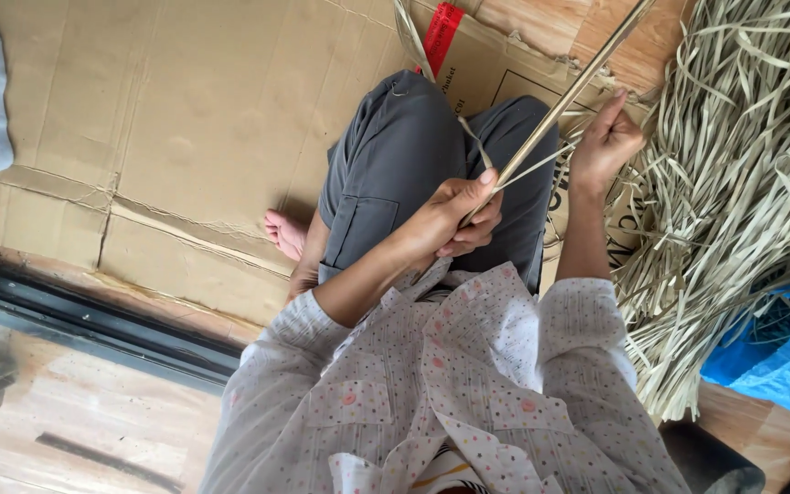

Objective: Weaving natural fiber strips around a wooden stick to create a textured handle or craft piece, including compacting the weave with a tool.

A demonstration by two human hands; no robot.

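Seated on flattened cardboard (185,128) on floor, legs in grey trousers (413,155). Left hand (454,215), grip closed around lower end of long pale stick (560,101), which slants up and right out of view. Right hand (607,137) higher, grip pinching thin leaf strip (541,163) peeling off stick, strip taut between both hands. Big pile of dried pale strips (733,183) just right of knee. Blue sheet (779,357) at right edge.

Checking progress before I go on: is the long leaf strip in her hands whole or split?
Partly split: a thin strand peels off the long leaf strip, running from the left hand to the right hand.
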